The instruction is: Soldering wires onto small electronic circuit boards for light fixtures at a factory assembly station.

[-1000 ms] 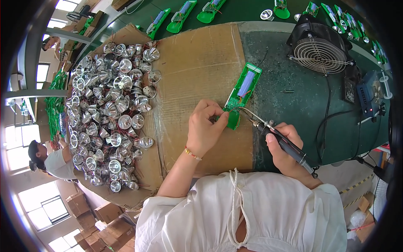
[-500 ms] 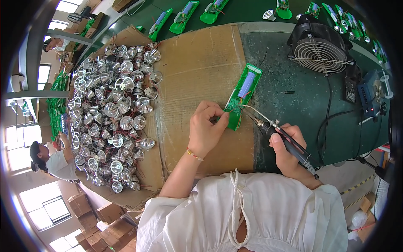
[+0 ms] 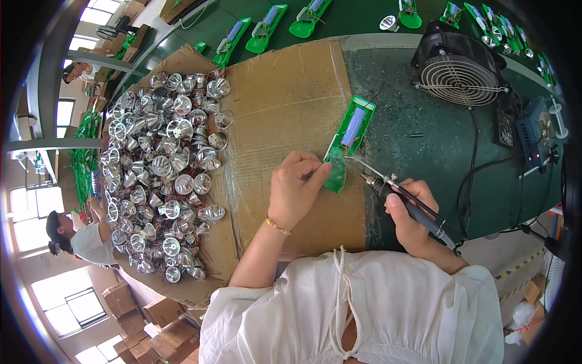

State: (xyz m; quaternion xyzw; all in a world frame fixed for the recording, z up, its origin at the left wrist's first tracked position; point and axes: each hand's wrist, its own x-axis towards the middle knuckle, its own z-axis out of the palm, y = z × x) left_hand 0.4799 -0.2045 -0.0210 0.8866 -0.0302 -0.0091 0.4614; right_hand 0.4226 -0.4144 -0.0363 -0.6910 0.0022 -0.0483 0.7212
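Note:
A green plastic housing (image 3: 334, 181) lies slantwise across the right edge of the cardboard. It carries a blue cylindrical battery (image 3: 354, 127), thin red wires and a small circuit board. My left hand (image 3: 296, 185) is closed in a pinch at the housing's lower left side; what sits between its fingertips is too small and hidden to name. My right hand (image 3: 414, 212) grips a soldering iron (image 3: 418, 213) with a thin bent metal guide tube (image 3: 370, 167) fixed along it. The tube's end is over the circuit board, and the iron's tip is close to the housing's right side.
A heap of shiny reflector cups (image 3: 160, 164) with wires covers the cardboard (image 3: 279, 91) on the left. A black fan (image 3: 459, 76) and a blue soldering station (image 3: 533, 136) stand at the right, with cables nearby. More green housings (image 3: 264, 30) line the far side. Other people sit at left.
The view has shifted slightly. My left fingers have turned a little at the housing's edge, and the iron with its tube has moved slightly left. Both hands keep their hold.

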